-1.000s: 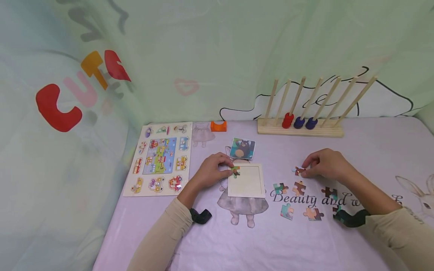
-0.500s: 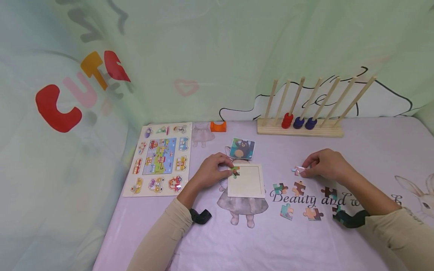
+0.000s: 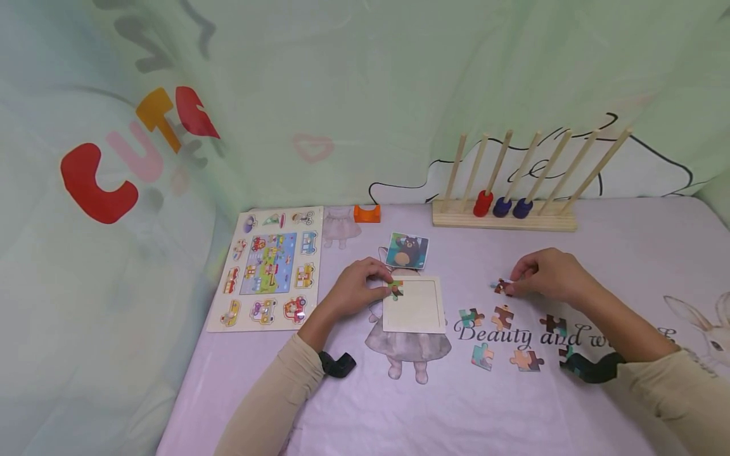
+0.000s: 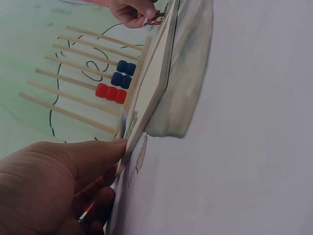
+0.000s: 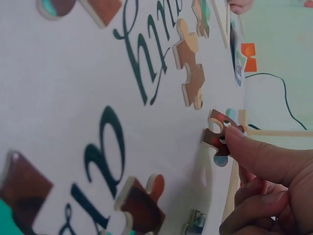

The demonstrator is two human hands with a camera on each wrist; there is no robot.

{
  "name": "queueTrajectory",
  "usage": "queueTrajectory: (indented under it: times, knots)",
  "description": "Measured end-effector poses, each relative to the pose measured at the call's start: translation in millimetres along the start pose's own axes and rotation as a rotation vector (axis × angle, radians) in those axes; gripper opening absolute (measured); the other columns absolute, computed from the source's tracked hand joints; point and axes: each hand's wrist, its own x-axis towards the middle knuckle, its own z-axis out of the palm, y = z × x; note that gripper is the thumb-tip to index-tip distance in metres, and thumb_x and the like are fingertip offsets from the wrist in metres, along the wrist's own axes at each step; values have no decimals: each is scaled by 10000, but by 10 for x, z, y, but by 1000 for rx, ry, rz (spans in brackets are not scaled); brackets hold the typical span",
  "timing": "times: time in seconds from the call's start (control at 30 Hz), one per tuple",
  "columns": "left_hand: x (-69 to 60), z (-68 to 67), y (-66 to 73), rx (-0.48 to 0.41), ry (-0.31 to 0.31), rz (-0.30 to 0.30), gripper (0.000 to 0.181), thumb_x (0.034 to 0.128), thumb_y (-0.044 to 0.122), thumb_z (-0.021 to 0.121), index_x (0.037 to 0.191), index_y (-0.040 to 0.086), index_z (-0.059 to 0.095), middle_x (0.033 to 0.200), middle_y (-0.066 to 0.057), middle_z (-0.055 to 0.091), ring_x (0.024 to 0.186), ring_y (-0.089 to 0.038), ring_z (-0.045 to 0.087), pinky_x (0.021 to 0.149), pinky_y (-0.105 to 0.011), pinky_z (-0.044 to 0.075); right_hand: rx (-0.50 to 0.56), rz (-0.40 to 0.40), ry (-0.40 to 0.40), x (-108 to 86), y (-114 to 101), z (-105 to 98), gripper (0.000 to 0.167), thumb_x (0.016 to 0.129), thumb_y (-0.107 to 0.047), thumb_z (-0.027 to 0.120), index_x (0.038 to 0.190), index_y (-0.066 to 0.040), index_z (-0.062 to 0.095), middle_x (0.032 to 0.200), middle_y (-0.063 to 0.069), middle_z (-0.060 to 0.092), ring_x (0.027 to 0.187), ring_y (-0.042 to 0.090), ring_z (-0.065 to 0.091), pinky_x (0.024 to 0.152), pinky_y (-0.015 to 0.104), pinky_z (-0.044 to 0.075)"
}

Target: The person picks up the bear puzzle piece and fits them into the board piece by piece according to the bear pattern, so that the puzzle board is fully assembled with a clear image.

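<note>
My left hand [image 3: 358, 288] grips the left edge of a square wooden puzzle tray [image 3: 419, 311], thumb [image 4: 100, 155] along the rim in the left wrist view. One green-and-brown jigsaw piece [image 3: 396, 289] lies in the tray's upper left corner. To the right, my right hand [image 3: 550, 275] pinches a brown jigsaw piece [image 5: 215, 134] with a printed eye between thumb and fingers. It is tilted above the cloth. Several loose pieces, including a brown one [image 3: 503, 317], a teal one [image 3: 482, 356] and a peach-and-brown one [image 3: 526, 360], lie below that hand.
A bear picture card [image 3: 407, 251] lies just beyond the tray. Behind stands a wooden peg rack [image 3: 504, 220] with red and blue beads. A vehicle knob puzzle board [image 3: 268, 269] and an orange block [image 3: 367, 214] sit to the left, near the curtain.
The jigsaw piece in my right hand catches a pale glare half a second ago, then shows brown again as its tilt changes. My left hand stays on the tray.
</note>
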Motion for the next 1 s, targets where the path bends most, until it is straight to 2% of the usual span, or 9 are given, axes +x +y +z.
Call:
queueTrajectory:
  times: [0.43, 0.7, 1.0]
  knots:
    - [-11, 2, -11, 4, 2, 7, 163, 907, 182, 771, 1062, 139, 751, 1210, -12, 677, 1175, -198, 602, 1053, -380, 460, 21, -45, 10, 13, -158, 29, 264, 856, -359, 815, 893, -121, 708, 811, 15, 605, 846, 228, 509, 678, 335, 378]
    - [-19, -8, 10, 0, 2, 8, 162, 908, 180, 768, 1062, 134, 749, 1215, -16, 677, 1172, -200, 601, 1047, -376, 459, 86, -39, -39, 24, -347, 86, 256, 906, -316, 770, 960, -89, 663, 819, 42, 627, 734, 202, 547, 618, 310, 416]
    - [-11, -12, 11, -4, -2, 6, 171, 910, 182, 768, 1073, 132, 750, 1222, -19, 677, 1192, -208, 598, 1062, -385, 454, 130, -58, -74, 67, -551, 200, 222, 930, -285, 743, 1023, -90, 697, 850, 50, 654, 744, 204, 555, 633, 311, 440]
